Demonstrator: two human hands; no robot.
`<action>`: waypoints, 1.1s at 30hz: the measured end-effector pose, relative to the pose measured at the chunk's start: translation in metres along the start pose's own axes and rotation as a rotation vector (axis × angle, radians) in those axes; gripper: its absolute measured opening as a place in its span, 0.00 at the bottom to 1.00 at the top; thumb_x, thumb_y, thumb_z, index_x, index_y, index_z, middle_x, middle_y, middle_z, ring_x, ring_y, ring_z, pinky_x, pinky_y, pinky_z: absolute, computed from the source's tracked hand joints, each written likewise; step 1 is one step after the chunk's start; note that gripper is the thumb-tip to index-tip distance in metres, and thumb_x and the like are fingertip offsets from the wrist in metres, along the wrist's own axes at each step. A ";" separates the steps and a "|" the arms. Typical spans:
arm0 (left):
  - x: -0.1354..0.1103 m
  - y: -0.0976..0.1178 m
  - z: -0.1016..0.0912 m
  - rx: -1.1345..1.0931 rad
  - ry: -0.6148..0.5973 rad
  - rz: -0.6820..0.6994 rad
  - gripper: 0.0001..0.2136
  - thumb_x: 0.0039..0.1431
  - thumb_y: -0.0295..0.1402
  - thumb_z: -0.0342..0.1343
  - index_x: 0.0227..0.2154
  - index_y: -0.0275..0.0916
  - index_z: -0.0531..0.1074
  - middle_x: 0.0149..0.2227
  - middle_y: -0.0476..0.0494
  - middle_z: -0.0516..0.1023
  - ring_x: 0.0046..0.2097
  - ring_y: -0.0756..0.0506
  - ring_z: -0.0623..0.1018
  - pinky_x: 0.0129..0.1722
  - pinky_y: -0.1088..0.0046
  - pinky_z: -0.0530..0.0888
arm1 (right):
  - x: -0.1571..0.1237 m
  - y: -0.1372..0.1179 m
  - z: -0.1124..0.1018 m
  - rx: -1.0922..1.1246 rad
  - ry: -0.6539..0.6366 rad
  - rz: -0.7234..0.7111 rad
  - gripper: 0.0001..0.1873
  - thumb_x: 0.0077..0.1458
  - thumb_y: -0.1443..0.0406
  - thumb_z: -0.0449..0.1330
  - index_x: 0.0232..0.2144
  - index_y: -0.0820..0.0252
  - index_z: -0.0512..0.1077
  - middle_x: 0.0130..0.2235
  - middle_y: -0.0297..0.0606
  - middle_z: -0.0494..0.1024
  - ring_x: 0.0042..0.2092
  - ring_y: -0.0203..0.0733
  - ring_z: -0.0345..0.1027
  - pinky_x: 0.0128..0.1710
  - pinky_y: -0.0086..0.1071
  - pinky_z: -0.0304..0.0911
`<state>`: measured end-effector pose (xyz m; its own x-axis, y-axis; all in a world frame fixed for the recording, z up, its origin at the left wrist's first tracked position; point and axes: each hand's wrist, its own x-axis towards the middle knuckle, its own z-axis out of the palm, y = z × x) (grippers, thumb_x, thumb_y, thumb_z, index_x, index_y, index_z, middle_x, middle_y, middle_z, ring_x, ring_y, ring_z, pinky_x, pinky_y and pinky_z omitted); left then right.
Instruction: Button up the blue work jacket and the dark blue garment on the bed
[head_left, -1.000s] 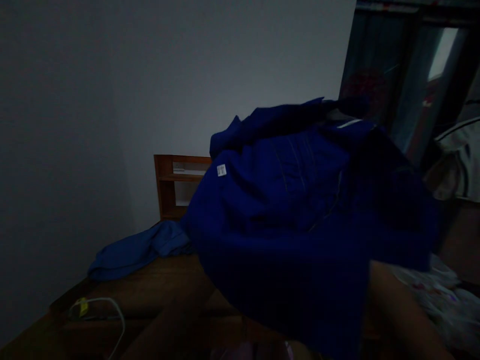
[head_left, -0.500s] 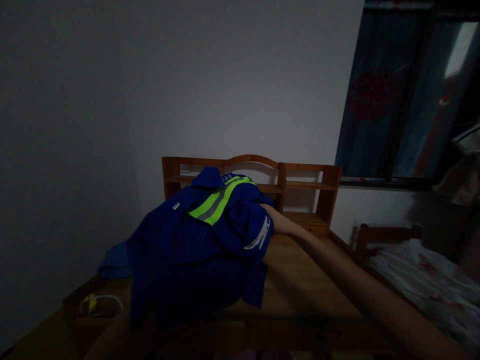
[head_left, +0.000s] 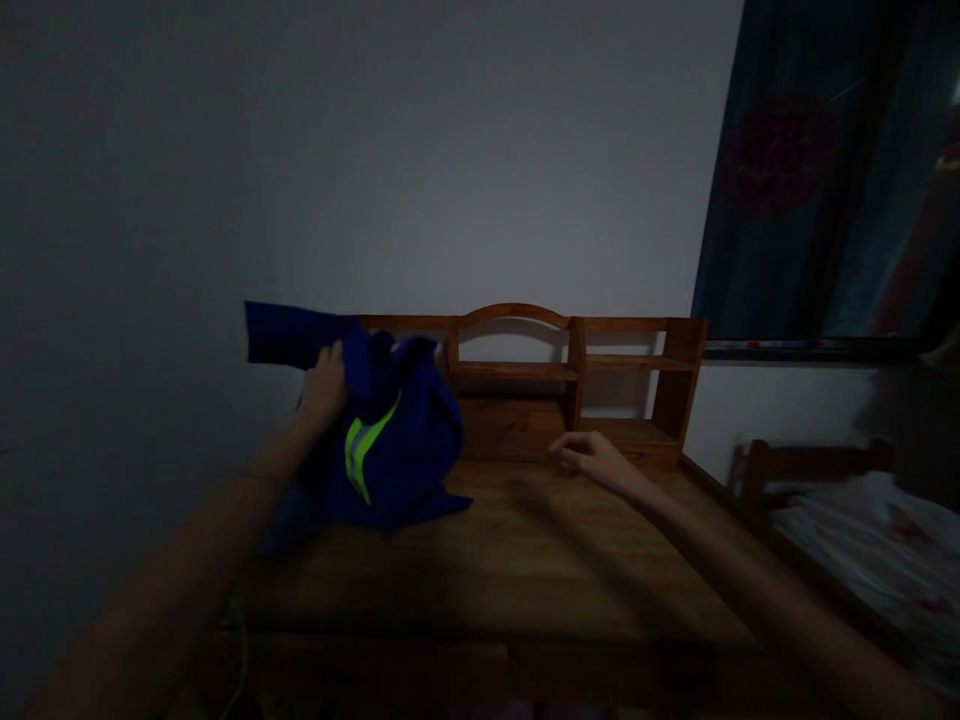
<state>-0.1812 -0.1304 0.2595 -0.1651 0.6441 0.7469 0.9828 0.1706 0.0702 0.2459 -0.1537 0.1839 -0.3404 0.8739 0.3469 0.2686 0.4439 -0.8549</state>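
A dark blue work jacket (head_left: 416,420) with a yellow-green and grey reflective stripe is bunched up over the left part of the wooden desk (head_left: 480,560). My left hand (head_left: 326,385) grips it near the top, and one flap of the cloth sticks out to the left. Apart from the jacket, my right hand (head_left: 589,455) hovers above the desk with loosely bent fingers and nothing in them. A lighter blue cloth (head_left: 285,525) lies under the jacket at the left, mostly hidden.
A wooden shelf unit (head_left: 517,370) stands along the back of the desk against the wall. To the right is a bed with a wooden headboard (head_left: 810,470) and pale bedding (head_left: 862,530). A pale cable (head_left: 241,650) hangs at the front left.
The jacket has moved left and crumpled, its stripe now mostly folded away. My right hand has come out of the jacket. My left hand has risen into view, gripping the cloth.
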 end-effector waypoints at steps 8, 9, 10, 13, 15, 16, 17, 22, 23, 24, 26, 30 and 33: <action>-0.100 -0.030 0.114 0.173 -0.637 0.216 0.22 0.51 0.22 0.50 0.50 0.42 0.69 0.55 0.30 0.67 0.58 0.33 0.63 0.53 0.37 0.52 | -0.037 0.077 -0.012 -0.054 -0.094 0.193 0.15 0.48 0.57 0.58 0.28 0.65 0.76 0.25 0.39 0.77 0.25 0.37 0.69 0.26 0.28 0.64; -0.091 -0.022 0.110 0.190 -0.715 0.218 0.21 0.50 0.23 0.52 0.49 0.39 0.70 0.54 0.28 0.68 0.56 0.31 0.65 0.51 0.38 0.56 | -0.034 0.085 -0.013 -0.091 -0.089 0.193 0.15 0.48 0.58 0.57 0.28 0.66 0.75 0.24 0.39 0.76 0.24 0.37 0.69 0.25 0.28 0.64; -0.079 -0.012 0.103 0.192 -0.787 0.226 0.20 0.48 0.25 0.55 0.47 0.37 0.71 0.52 0.27 0.70 0.53 0.30 0.68 0.49 0.40 0.60 | -0.030 0.092 -0.014 -0.122 -0.079 0.188 0.15 0.48 0.59 0.55 0.28 0.66 0.75 0.24 0.39 0.76 0.24 0.37 0.69 0.26 0.28 0.64; -0.042 0.033 0.084 0.153 -0.828 0.292 0.14 0.49 0.30 0.55 0.40 0.33 0.75 0.44 0.27 0.75 0.45 0.33 0.75 0.44 0.55 0.69 | -0.007 0.106 -0.008 -0.166 -0.013 0.158 0.16 0.49 0.59 0.52 0.28 0.67 0.74 0.24 0.40 0.76 0.25 0.38 0.70 0.26 0.28 0.64; -0.035 0.075 0.078 0.076 -0.783 0.386 0.14 0.56 0.37 0.49 0.38 0.35 0.74 0.43 0.31 0.76 0.44 0.37 0.75 0.43 0.62 0.70 | 0.013 0.112 0.003 -0.180 0.030 0.132 0.17 0.50 0.59 0.51 0.28 0.67 0.73 0.24 0.41 0.76 0.25 0.38 0.71 0.26 0.28 0.64; -0.038 0.098 0.079 0.010 -0.741 0.453 0.15 0.60 0.39 0.45 0.37 0.37 0.74 0.42 0.35 0.76 0.44 0.40 0.75 0.43 0.66 0.69 | 0.024 0.114 0.009 -0.192 0.051 0.122 0.17 0.51 0.59 0.50 0.29 0.66 0.73 0.24 0.41 0.76 0.25 0.38 0.71 0.26 0.28 0.64; -0.046 0.120 0.083 -0.119 -0.657 0.571 0.16 0.61 0.40 0.42 0.35 0.38 0.73 0.39 0.38 0.77 0.42 0.42 0.75 0.41 0.69 0.69 | 0.035 0.117 0.016 -0.210 0.074 0.113 0.17 0.52 0.59 0.50 0.29 0.65 0.73 0.24 0.40 0.76 0.25 0.38 0.71 0.26 0.27 0.63; -0.111 0.195 0.135 -0.382 -0.270 0.783 0.11 0.63 0.34 0.42 0.37 0.38 0.70 0.38 0.41 0.75 0.40 0.44 0.75 0.40 0.69 0.66 | 0.075 0.136 0.048 -0.362 0.244 0.016 0.13 0.52 0.62 0.51 0.29 0.62 0.73 0.29 0.41 0.77 0.32 0.39 0.71 0.32 0.28 0.60; -0.122 0.199 0.151 -0.402 -0.267 0.791 0.10 0.63 0.33 0.43 0.37 0.38 0.69 0.37 0.41 0.75 0.40 0.44 0.74 0.40 0.69 0.66 | 0.079 0.142 0.054 -0.384 0.268 -0.006 0.12 0.52 0.62 0.51 0.30 0.62 0.73 0.31 0.41 0.78 0.33 0.40 0.70 0.33 0.27 0.59; -0.131 0.200 0.167 -0.424 -0.269 0.786 0.10 0.63 0.32 0.43 0.37 0.38 0.69 0.38 0.41 0.75 0.40 0.44 0.74 0.41 0.69 0.66 | 0.082 0.149 0.059 -0.403 0.286 -0.024 0.12 0.53 0.63 0.51 0.30 0.61 0.73 0.32 0.40 0.78 0.33 0.39 0.70 0.32 0.27 0.59; -0.144 0.198 0.194 -0.481 -0.276 0.719 0.10 0.63 0.30 0.43 0.39 0.39 0.69 0.40 0.41 0.74 0.42 0.44 0.74 0.42 0.69 0.66 | 0.084 0.165 0.072 -0.443 0.295 -0.040 0.13 0.54 0.62 0.50 0.32 0.61 0.72 0.30 0.40 0.77 0.31 0.39 0.70 0.31 0.27 0.57; -0.152 0.189 0.221 -0.639 -0.351 0.522 0.08 0.63 0.32 0.45 0.38 0.40 0.69 0.39 0.45 0.74 0.40 0.47 0.74 0.38 0.72 0.65 | 0.079 0.190 0.092 -0.525 0.125 -0.052 0.14 0.57 0.63 0.48 0.36 0.59 0.72 0.32 0.40 0.78 0.31 0.40 0.71 0.30 0.27 0.57; -0.148 0.187 0.224 -0.723 -0.425 0.457 0.06 0.60 0.35 0.50 0.33 0.40 0.70 0.35 0.47 0.74 0.36 0.48 0.73 0.34 0.74 0.64 | 0.075 0.193 0.097 -0.548 0.010 -0.068 0.14 0.58 0.64 0.47 0.40 0.57 0.71 0.36 0.39 0.78 0.34 0.40 0.72 0.32 0.26 0.58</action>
<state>0.0089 -0.0269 0.0137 0.3713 0.7755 0.5107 0.7488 -0.5753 0.3292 0.1848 -0.0215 0.0074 -0.3658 0.8401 0.4005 0.6769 0.5355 -0.5051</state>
